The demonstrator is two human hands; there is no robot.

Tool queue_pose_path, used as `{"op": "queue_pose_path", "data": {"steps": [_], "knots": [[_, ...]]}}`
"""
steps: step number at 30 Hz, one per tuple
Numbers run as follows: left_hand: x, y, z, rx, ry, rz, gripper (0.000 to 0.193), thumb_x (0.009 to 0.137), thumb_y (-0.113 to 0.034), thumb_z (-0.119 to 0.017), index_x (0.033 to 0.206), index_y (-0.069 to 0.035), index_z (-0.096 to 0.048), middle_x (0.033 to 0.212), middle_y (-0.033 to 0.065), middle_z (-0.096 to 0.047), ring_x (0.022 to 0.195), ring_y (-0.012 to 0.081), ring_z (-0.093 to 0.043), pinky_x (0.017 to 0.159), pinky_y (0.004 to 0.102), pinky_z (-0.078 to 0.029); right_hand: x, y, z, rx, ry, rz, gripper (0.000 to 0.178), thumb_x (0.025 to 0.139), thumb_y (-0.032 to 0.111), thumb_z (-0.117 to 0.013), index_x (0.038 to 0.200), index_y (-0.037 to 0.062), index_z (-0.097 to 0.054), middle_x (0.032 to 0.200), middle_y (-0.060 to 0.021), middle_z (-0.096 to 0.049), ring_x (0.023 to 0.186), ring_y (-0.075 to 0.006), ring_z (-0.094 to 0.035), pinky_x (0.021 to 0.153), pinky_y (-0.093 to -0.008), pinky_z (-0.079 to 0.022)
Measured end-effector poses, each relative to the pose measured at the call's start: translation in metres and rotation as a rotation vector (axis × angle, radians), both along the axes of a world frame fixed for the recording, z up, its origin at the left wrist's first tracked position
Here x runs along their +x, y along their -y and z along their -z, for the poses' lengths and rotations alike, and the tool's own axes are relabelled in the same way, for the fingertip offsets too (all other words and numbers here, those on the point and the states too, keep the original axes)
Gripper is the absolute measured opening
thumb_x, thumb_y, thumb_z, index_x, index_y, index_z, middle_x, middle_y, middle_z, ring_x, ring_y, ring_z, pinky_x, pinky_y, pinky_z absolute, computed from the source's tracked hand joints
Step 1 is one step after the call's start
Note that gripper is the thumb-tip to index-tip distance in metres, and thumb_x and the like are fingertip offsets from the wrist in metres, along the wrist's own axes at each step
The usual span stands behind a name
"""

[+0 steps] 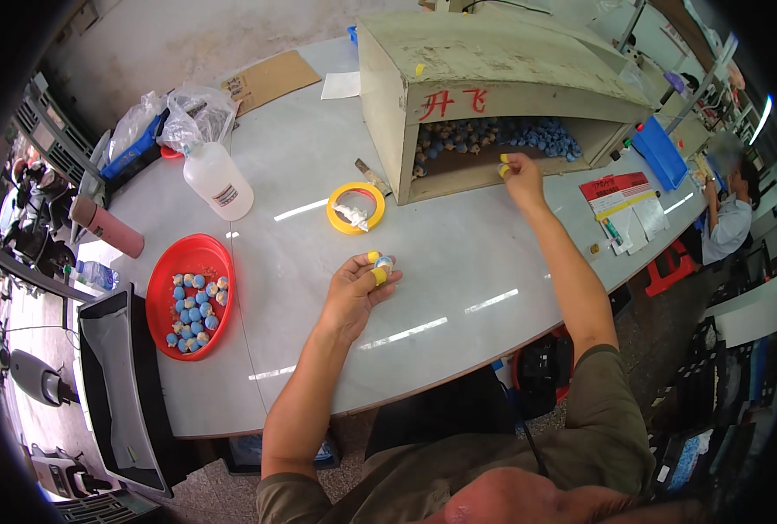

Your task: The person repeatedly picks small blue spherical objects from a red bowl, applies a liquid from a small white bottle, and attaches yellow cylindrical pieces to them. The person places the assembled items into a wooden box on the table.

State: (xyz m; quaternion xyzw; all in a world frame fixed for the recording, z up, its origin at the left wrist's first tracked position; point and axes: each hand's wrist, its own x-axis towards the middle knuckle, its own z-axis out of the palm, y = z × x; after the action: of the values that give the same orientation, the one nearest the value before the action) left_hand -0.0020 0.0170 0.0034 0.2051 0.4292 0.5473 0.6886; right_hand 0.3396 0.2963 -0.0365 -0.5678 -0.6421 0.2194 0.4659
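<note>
My left hand (359,293), with yellow covers on its fingertips, pinches a small blue-and-pale ball (386,263) above the table. At the mouth of a beige box (388,131), my right hand (523,181) has its thumb and fingers drawn together, also in yellow covers. Whatever it may hold is too small to make out. Inside the box lie many small balls, tan and blue mixed (458,135) on the left and blue pieces (546,138) on the right. A red round tray (154,293) at the left holds several blue-and-tan balls (198,313).
Between my left hand and the box lies a yellow ring (332,210) with crumpled white material. A scraper (371,176) leans by the box. A white plastic bottle (218,185) and pink flask (109,227) stand left. A blue tray (661,155) and a seated person (727,229) are right.
</note>
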Motion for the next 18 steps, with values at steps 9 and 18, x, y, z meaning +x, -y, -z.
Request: {"op": "queue_pose_path", "data": {"steps": [9, 18], "knots": [[-0.008, 0.000, 0.016, 0.112, 0.102, -0.224, 0.025, 0.100, -0.006, -0.062, 0.123, -0.002, -0.052, 0.117, 0.0124, -0.067, 0.108, 0.0239, -0.069, 0.091, 0.0336, -0.059, -0.186, 0.210, -0.060, -0.587, -0.651, -0.734, 0.028, 0.095, 0.005, -0.068, 0.121, -0.0060, -0.061, 0.101, -0.0061, -0.064, 0.084, -0.0101, -0.064, 0.073, -0.0259, -0.054], [-0.009, 0.003, 0.016, 0.086, 0.107, -0.218, 0.024, 0.102, -0.005, -0.055, 0.125, 0.000, -0.050, 0.118, 0.0135, -0.065, 0.107, 0.0228, -0.069, 0.098, 0.0377, -0.057, -0.195, 0.223, -0.026, -0.061, -0.179, -0.618, 0.026, 0.090, -0.004, -0.068, 0.115, 0.0000, -0.065, 0.101, -0.0075, -0.064, 0.083, -0.0129, -0.065, 0.073, -0.0266, -0.055]]}}
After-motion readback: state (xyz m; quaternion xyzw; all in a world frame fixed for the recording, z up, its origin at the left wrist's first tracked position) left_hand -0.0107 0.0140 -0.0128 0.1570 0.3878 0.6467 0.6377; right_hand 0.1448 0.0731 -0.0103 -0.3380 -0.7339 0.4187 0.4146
